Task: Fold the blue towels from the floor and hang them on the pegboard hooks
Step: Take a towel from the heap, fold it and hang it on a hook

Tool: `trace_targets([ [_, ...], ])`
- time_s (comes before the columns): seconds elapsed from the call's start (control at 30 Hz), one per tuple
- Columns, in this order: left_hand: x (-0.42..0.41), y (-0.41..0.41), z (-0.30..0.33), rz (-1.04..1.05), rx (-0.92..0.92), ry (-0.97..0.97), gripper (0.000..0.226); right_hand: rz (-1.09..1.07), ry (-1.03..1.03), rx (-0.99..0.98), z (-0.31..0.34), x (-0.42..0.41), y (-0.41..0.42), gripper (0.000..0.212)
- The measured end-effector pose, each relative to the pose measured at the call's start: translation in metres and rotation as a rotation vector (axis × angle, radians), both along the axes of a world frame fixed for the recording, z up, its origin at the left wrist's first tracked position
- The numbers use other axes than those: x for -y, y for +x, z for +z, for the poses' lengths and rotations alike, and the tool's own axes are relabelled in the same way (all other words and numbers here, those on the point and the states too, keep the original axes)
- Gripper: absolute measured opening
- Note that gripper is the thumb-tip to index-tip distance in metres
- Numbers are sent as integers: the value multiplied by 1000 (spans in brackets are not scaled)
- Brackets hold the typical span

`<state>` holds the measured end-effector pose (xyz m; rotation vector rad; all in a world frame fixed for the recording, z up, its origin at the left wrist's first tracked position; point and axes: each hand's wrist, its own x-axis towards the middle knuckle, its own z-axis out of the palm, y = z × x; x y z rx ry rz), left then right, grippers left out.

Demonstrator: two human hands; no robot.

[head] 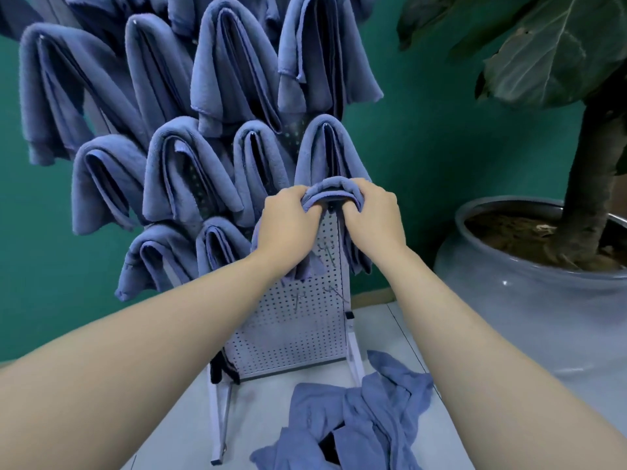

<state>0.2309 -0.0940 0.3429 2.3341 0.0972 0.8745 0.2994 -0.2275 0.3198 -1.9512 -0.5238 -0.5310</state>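
Loose towels (pixel 349 422) on pale floor (pixel 163 432); both hands (pixel 288 225) (pixel 371 215) clamp folded towel (pixel 334 189) at pegboard (pixel 298 327); green wall (pixel 441 164).

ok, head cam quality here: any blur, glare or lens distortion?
Head view: wide-angle bowing stretches both forearms and bends the pegboard; lighting soft and even, faint shadows only; one small highlight on the grey pot; hands sharp on the folded towel, the floor towels and edges slightly soft.

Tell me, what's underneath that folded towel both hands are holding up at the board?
Under the folded towel, between the left hand and right hand, white pegboard shows, with bare wire hooks lower down. Any hook directly beneath the towel is covered.
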Motion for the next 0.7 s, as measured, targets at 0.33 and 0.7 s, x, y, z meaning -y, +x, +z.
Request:
trace_targets([
  [0.33, -5, 38, -34, 30, -25, -81, 33, 12, -84, -65, -25, -14, 32, 36],
  [0.7, 6, 47, -74, -35, -24, -220, 35, 43, -41, -128, -47, -21, 31, 23],
])
